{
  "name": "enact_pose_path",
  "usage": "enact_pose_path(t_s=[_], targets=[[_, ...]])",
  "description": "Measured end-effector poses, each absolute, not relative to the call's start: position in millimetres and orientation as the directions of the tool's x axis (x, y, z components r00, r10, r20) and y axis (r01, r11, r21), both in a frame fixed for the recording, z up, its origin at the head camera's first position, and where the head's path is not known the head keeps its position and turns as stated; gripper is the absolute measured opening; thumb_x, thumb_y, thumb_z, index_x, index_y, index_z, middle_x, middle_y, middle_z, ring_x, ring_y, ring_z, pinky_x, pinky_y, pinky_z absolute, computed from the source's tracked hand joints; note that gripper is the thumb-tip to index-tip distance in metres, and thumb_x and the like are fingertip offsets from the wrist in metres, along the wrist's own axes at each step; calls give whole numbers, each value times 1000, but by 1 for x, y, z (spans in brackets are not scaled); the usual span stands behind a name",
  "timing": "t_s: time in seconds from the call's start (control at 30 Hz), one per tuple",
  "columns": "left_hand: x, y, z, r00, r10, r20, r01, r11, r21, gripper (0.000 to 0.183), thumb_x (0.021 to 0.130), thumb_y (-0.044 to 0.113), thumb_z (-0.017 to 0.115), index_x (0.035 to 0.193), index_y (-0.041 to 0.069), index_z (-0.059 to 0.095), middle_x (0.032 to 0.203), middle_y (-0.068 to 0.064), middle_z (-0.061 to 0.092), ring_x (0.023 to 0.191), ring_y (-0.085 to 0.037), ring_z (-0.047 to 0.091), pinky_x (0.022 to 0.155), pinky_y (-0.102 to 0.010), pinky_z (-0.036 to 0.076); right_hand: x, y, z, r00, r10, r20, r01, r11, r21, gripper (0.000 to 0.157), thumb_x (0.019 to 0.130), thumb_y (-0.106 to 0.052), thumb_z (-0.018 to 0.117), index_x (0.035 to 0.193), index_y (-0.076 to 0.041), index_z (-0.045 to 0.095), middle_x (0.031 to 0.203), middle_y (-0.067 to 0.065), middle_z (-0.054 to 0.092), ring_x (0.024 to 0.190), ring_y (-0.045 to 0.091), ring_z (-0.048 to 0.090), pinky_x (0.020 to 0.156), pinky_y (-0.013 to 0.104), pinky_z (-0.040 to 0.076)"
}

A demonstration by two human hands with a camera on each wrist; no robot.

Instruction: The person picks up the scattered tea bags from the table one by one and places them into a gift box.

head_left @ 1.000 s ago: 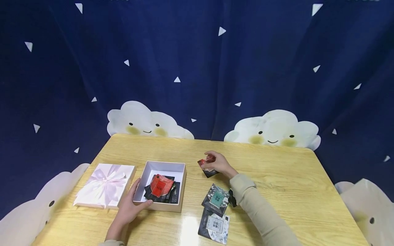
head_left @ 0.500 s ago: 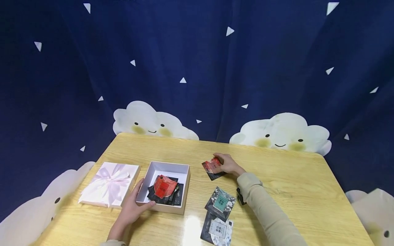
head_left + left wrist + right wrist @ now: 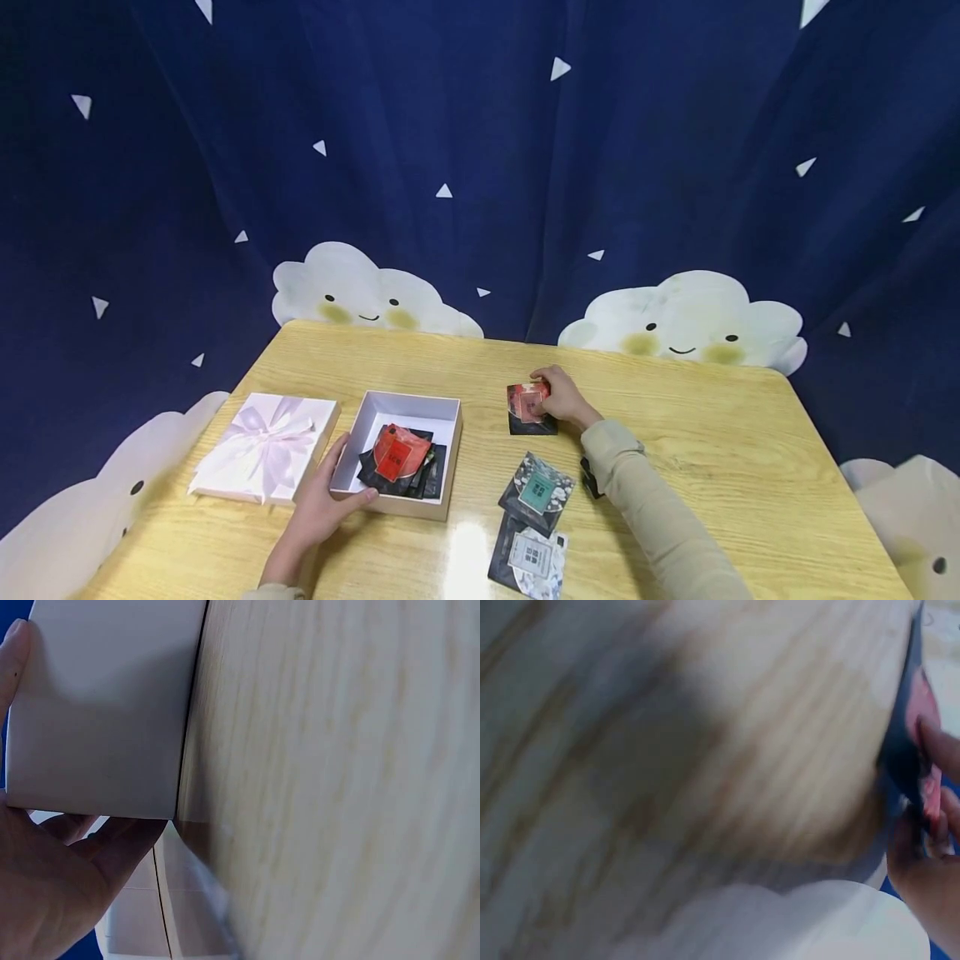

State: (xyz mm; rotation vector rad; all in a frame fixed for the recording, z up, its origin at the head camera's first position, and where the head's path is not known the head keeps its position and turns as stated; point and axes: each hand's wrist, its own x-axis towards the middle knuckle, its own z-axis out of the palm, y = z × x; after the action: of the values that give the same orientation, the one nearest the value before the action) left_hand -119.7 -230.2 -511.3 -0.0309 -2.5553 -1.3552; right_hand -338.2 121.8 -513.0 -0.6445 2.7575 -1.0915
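Observation:
My left hand (image 3: 317, 502) grips the near left corner of an open box (image 3: 408, 506), its thumb along the front edge and its fingers at the left side. In the left wrist view the box's plain wall (image 3: 105, 712) fills the upper left. Inside lie several black packets, with a red-labelled packet (image 3: 401, 457) on top. Toward the back of the table, right of the box, my right hand (image 3: 566, 398) pinches the right side of a flat red-and-black packet (image 3: 525, 410). Seen edge-on in the right wrist view, the packet (image 3: 913, 727) sits between thumb and fingers.
A white box lid (image 3: 262, 450) with a pale ribbon bow lies left of the box. Two overlapping packets, one green-labelled (image 3: 537, 493) and one white-labelled (image 3: 530, 556), lie on the wooden table (image 3: 720, 467). A small black object (image 3: 590, 478) is partly hidden by the right sleeve.
The packet in my right hand has turned from slanted to nearly square with the table, and more of its face shows. The left hand stays on the box. The head view has shifted slightly.

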Motion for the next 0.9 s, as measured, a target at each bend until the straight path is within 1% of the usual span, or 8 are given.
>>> enact_pose_path(t_s=[0.07,0.2,0.33,0.47,0.63,0.73,0.9], targets=[[-120,-230,-511,-969,-91,228,139,561,816,90,65,14,81,138,-3,30,136,-30,35,123,-46,33,98,-57,27,-338,124,-510,-919,-392,54,-317,649,-692,51,60,6,73,109,5,60,98,17,53,83,29,49,77,42,45],[-120,-230,-510,-972,-85,217,137,546,826,91,65,14,81,138,-4,29,137,-31,33,124,-47,30,99,-58,24,-338,129,-507,-951,-310,-1,-194,600,-776,38,65,7,69,102,4,64,97,18,58,83,27,52,67,36,48],[-119,-230,-509,-974,-89,207,125,553,824,91,65,15,81,138,-4,29,137,-31,33,124,-47,30,100,-58,24,-337,134,-506,-964,-260,-49,-96,517,-851,30,73,6,63,103,8,63,96,21,61,80,24,54,60,29,47],[-119,-230,-509,-976,-88,201,119,557,822,91,66,16,80,138,-3,29,137,-31,32,125,-47,29,100,-58,23,-336,137,-504,-969,-238,-63,-56,464,-884,30,76,5,63,105,11,61,94,22,62,72,17,55,59,25,47],[-118,-230,-508,-979,-85,185,108,551,828,90,68,17,79,139,-2,28,138,-32,30,125,-47,27,101,-58,22,-334,140,-500,-970,-230,-78,-25,415,-910,30,78,6,62,107,15,58,87,21,63,59,10,52,54,26,47],[-119,-229,-508,-981,-88,175,98,555,826,91,68,18,79,139,-2,27,138,-32,30,125,-48,27,101,-58,23,-333,141,-498,-970,-229,-85,-15,401,-916,31,78,6,62,108,14,58,86,20,63,59,9,52,53,25,47],[-119,-229,-508,-982,-89,169,90,562,822,91,68,18,79,139,-2,27,137,-33,30,125,-49,27,100,-59,23,-328,140,-491,-971,-222,-90,-8,407,-913,32,79,3,64,110,11,59,94,20,63,65,10,53,56,24,46]])
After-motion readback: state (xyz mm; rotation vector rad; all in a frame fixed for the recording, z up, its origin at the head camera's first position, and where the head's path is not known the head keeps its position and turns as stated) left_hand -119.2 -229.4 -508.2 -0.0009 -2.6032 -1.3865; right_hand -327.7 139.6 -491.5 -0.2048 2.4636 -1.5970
